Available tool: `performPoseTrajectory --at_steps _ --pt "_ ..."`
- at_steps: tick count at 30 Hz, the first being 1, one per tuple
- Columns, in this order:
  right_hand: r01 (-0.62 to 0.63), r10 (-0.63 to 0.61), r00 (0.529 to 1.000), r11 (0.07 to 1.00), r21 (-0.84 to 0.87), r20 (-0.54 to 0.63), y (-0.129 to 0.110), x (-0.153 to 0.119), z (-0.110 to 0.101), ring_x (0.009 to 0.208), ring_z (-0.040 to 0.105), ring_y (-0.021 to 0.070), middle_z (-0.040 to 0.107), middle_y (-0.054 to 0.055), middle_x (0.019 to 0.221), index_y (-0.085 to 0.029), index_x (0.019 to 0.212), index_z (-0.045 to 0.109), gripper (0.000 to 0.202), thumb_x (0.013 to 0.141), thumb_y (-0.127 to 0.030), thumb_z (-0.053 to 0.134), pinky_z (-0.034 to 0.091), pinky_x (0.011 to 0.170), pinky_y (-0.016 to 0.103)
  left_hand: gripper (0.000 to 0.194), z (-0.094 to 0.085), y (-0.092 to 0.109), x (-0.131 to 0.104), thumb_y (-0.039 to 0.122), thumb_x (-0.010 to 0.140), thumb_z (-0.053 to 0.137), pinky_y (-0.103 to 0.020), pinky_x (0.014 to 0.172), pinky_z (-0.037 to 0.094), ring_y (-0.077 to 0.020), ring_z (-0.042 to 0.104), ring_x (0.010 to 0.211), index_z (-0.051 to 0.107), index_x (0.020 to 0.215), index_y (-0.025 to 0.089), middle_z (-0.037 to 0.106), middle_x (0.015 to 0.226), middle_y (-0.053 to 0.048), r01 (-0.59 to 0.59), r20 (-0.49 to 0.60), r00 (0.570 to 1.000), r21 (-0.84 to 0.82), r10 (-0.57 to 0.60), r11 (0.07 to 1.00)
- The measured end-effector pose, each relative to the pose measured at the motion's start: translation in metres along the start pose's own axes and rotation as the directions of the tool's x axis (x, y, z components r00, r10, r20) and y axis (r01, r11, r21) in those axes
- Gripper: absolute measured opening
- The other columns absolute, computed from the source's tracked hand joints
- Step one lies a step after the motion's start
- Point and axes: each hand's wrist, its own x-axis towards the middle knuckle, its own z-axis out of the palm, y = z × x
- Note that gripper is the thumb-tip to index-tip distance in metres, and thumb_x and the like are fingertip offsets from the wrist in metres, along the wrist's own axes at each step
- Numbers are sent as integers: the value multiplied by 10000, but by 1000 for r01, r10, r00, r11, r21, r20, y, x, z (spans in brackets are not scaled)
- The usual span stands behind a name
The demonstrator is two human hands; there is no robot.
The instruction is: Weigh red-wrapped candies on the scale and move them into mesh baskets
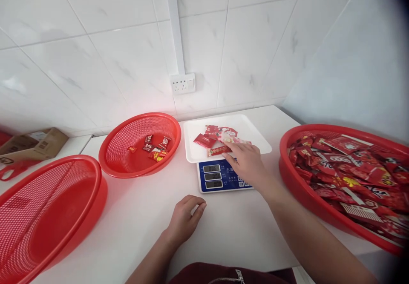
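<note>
My right hand (244, 160) reaches over the front edge of a white tray (258, 141) on a blue digital scale (225, 186). Its fingertips are on a red packet (219, 150) at the front of the tray. More red and pink packets (204, 140) lie beside and behind it. My left hand (188, 216) rests on the white table in front of the scale, fingers curled with the thumb close to them, and nothing shows in it.
A large red basket (283, 158) heaped with red packets stands on the right. Left of the scale is a red basket (111, 145) with several small packets. Another red basket (92, 207) is at the near left, a cardboard box (41, 152) behind it. A socket (182, 84) is on the wall.
</note>
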Motion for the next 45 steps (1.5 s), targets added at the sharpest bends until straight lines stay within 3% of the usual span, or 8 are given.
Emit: performPoseTrajectory --at_steps 8,13,16,21,25,30,38,45 --pt "99 -69 980 982 160 -188 12 0 2 1108 570 276 655 113 1150 -198 1147 615 344 923 -360 411 442 930 459 201 1 -1 -1 278 909 453 -260 688 531 -147 651 773 641 878 214 706 837 -33 2 3 1000 3 -2 1000" --pt "108 -82 982 982 155 -169 14 -7 1 1100 582 292 662 125 1148 -172 1142 610 339 916 -359 439 386 1003 535 200 2 0 -1 274 909 455 -250 685 523 -139 647 766 640 874 206 703 831 -28 0 14 1000 13 -1 1000" --pt "141 -83 974 950 279 -212 4 -25 -9 1083 595 248 670 102 1131 -196 1127 611 304 922 -352 449 438 977 459 203 1 -2 0 280 908 453 -254 696 528 -141 650 778 640 873 210 702 836 -28 10 0 1000 19 -10 1000" --pt "34 -111 989 814 579 99 -10 -87 4 889 659 188 704 75 1007 -210 1066 635 273 903 -353 469 545 758 315 301 -7 -11 4 318 891 479 -307 784 533 -157 654 888 531 1173 225 682 1015 -59 161 -133 978 -21 -162 987" --pt "-229 -112 897 710 666 428 -14 -130 33 817 665 177 715 65 946 -206 1039 651 283 886 -365 473 547 691 287 653 -26 -19 16 344 875 494 -349 789 525 -154 656 879 168 1434 254 606 1188 -111 254 -243 932 -86 -268 963" --pt "-248 -92 894 712 657 438 -14 -144 48 833 649 188 706 63 955 -206 1035 657 289 884 -361 466 521 746 318 775 -59 -29 39 374 851 524 -351 744 507 -171 648 827 80 1463 203 637 1112 -124 355 -291 893 -10 -342 935" --pt "-237 -116 894 699 674 433 -10 -142 47 856 644 183 697 45 972 -225 1055 646 286 893 -358 451 511 768 316 555 -78 -31 50 400 872 489 -373 781 484 -223 650 898 362 1365 182 684 1030 -111 474 -330 848 120 -416 872" --pt "-218 -139 893 700 680 428 -10 -142 46 902 639 188 694 55 1004 -213 1046 644 276 899 -328 442 496 806 319 431 -101 -55 51 403 880 458 -329 816 488 -204 640 945 484 1247 179 671 1058 -106 554 -479 758 117 -442 824"
